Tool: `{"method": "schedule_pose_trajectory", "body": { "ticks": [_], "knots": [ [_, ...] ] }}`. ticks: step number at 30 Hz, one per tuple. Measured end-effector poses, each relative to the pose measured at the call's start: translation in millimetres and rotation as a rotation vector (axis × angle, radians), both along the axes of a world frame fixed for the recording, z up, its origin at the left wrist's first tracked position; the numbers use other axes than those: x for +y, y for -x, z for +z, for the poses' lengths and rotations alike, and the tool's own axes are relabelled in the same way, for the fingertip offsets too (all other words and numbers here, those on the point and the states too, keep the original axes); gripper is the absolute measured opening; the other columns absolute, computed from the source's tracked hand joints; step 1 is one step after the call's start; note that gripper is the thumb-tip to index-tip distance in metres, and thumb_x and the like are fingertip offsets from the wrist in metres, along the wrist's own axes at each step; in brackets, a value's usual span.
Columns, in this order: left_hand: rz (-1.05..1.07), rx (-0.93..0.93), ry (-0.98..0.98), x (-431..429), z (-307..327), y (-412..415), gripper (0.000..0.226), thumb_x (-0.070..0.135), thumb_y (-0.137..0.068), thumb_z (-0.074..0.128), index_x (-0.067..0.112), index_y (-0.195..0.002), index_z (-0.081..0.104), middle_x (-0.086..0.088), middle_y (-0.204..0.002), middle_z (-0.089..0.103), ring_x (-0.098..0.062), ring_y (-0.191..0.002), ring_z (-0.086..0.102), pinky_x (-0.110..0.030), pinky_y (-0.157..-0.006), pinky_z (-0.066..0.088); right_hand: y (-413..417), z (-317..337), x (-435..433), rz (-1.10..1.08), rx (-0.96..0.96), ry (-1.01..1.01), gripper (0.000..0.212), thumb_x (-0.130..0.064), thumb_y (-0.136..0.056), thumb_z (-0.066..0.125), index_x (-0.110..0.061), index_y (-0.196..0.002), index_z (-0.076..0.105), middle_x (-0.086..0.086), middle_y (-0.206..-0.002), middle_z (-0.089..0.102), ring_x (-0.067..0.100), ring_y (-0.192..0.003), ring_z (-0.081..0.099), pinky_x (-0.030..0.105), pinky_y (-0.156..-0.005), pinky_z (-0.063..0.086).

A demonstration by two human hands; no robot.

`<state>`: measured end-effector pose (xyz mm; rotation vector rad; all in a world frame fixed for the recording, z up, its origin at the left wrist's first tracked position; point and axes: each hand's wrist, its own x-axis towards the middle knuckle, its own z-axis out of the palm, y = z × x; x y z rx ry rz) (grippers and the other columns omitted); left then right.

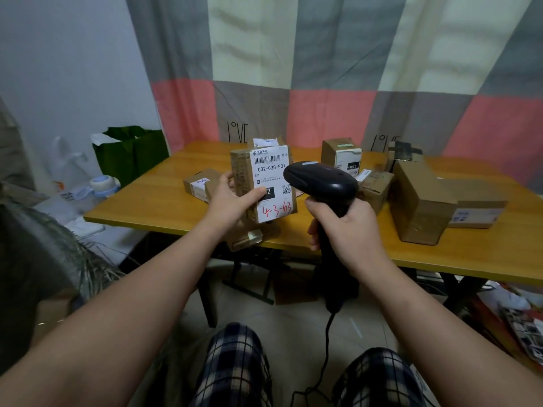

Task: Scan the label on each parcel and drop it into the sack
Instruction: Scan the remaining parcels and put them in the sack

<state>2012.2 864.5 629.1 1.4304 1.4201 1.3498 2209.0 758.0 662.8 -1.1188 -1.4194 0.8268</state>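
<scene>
Plaid knees [235, 359], right hand [348, 227] curled round 1 scanner [321, 182], left hand [232, 201] pinching 1 upright parcel [239, 168], label [271, 171] facing camera, roughly 8 more on table [152, 201].

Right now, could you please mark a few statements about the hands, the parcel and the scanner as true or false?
1. The left hand holds a parcel with its white label facing the camera. True.
2. The right hand is empty. False: it holds the handle of the black scanner.
3. The scanner is cordless. False: a cable hangs from its handle.
4. The other parcels lie on the wooden table. True.
5. The handwriting on the label is green. False: it is red.
</scene>
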Motion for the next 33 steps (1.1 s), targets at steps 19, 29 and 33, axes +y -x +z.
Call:
{"method": "schedule_pose_trajectory", "body": {
  "ticks": [19,29,33],
  "knots": [
    [0.788,-0.058,0.046,-220.4,-99.4,206.7,0.100,0.036,-0.066,0.085,0.017,-0.145,0.027,-0.001,-0.137,0.047,-0.008,-0.120,0.052,-0.033,-0.102,0.046,235.9,-97.8,-13.9,0.653,-0.002,0.240,0.045,-0.011,-0.073,0.082,-0.024,-0.111,0.060,-0.011,-0.104,0.069,-0.003,-0.097,0.064,0.025,-0.092,0.051],
    [0.833,0.723,0.616,-248.2,-138.7,278.4,0.101,0.052,-0.071,0.074,0.018,-0.150,0.021,-0.015,-0.137,0.037,-0.034,-0.126,0.039,-0.044,-0.105,0.033,314.0,-150.8,-13.4,0.764,-0.290,0.286,0.030,-0.026,-0.080,0.077,-0.018,-0.106,0.065,-0.008,-0.095,0.068,0.003,-0.090,0.062,0.025,-0.076,0.050],
    [0.589,0.916,0.919,-240.8,-160.0,275.3,0.082,0.058,-0.082,0.060,0.020,-0.147,0.027,-0.015,-0.141,0.035,-0.034,-0.130,0.034,-0.044,-0.107,0.029,315.4,-160.4,-14.5,0.756,-0.320,0.290,0.022,-0.023,-0.081,0.076,-0.018,-0.099,0.065,-0.009,-0.087,0.066,0.003,-0.084,0.062,0.018,-0.067,0.046]
  ]
}}
